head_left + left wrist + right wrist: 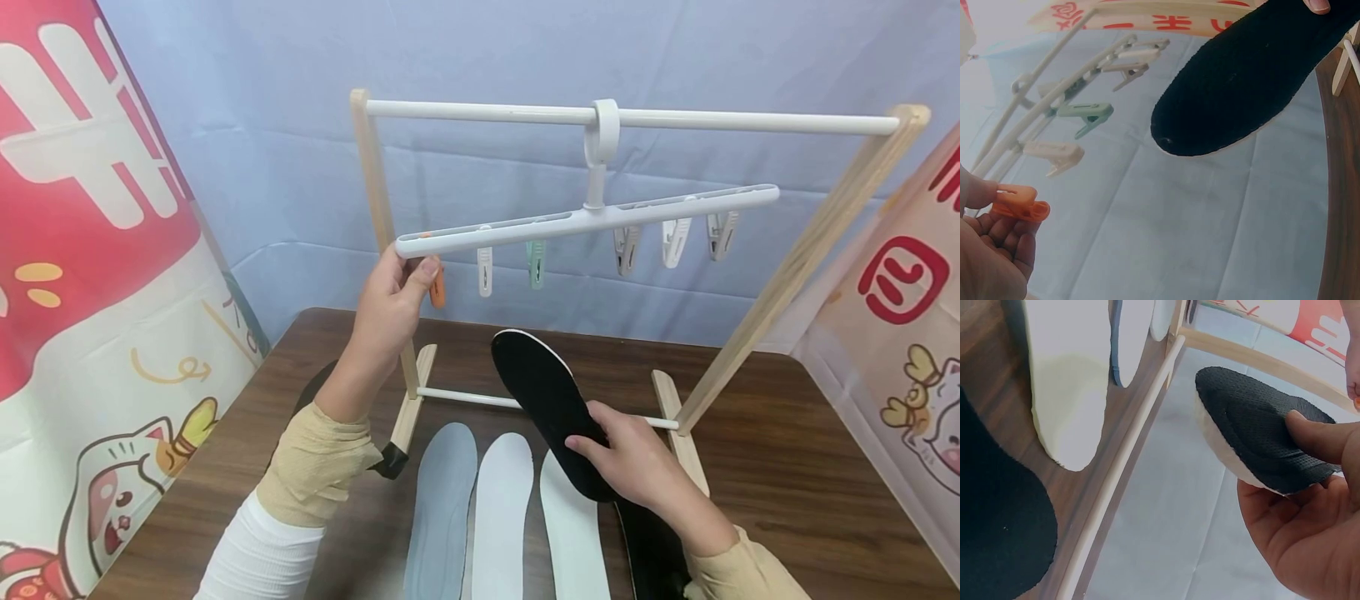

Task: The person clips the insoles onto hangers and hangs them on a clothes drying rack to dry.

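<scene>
My left hand is at the left end of a white clip hanger, pinching an orange clothespin between thumb and fingers. That end of the hanger tilts lower than the right end. In my right hand is a black insole, gripped near its lower end with the thumb on top. Its free end points up and left, apart from the clothespins. A white clothespin and a green clothespin hang beside the orange one. The right wrist view shows the held insole's pale underside.
The hanger hooks over the white top rail of a wooden-sided rack. On the brown table lie a grey insole, a white insole, another white insole and a second black insole. Several clothespins hang farther right.
</scene>
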The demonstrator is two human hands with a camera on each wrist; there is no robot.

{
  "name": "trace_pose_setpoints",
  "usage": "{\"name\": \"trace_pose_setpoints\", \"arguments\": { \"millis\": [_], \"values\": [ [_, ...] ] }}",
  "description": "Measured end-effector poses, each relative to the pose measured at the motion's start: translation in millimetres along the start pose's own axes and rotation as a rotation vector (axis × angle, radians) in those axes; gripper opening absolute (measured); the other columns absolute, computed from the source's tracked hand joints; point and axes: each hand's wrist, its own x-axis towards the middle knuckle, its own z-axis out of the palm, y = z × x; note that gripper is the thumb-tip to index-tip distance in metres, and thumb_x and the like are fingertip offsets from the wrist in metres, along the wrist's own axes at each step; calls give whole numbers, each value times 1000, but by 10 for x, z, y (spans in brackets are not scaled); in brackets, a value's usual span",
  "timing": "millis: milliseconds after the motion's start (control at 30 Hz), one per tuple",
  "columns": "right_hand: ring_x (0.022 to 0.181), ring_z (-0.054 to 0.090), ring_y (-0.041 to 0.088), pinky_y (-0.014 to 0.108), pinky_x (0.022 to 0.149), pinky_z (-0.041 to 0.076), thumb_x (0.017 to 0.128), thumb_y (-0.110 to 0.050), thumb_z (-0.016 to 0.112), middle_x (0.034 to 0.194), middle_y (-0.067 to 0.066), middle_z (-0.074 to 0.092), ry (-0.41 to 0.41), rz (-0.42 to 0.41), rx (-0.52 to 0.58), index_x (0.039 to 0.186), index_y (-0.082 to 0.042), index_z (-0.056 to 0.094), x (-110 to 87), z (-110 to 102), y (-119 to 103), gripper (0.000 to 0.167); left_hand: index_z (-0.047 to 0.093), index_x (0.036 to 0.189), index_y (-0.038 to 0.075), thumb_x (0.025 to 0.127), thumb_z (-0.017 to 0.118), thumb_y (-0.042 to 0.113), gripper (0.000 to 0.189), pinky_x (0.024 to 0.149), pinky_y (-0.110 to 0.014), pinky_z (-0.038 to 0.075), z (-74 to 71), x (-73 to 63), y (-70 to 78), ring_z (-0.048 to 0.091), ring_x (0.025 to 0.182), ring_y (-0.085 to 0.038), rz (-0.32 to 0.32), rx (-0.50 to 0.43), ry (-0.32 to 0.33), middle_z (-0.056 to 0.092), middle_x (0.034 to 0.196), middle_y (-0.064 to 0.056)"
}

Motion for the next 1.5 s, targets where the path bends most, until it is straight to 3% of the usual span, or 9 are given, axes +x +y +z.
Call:
{"name": "trace_pose_setpoints", "arguments": {
  "millis": [233,733,1167,1500],
  "values": [
    [62,48,8,26,58,40,95,-20,72,66,-8,50,-24,12,13,91,-16,58,31,1,-52,15,49,133,1,106,53,17,32,76,-28,37,-1,2,-5,51,86,-18,2,1,-2,56,95,-5],
    [69,55,8,28,63,44,93,-20,74,77,-10,64,-47,-4,32,93,-18,62,81,53,-166,12,47,135,-2,106,52,16,34,78,-28,38,10,2,0,51,91,-18,-10,6,-4,56,101,-8],
    [63,52,8,27,59,43,95,-22,72,69,-8,56,-85,4,76,88,-17,56,127,76,-284,18,49,131,-2,106,52,15,31,79,-29,39,18,7,3,53,88,-17,-5,-7,-7,57,95,-7],
    [75,65,6,28,64,49,95,-23,73,86,-5,71,-95,-31,135,97,-15,64,175,84,-364,13,49,130,-2,106,52,12,28,80,-29,42,9,4,-19,56,76,-16,29,-38,-12,57,82,-5]
  ]
}}
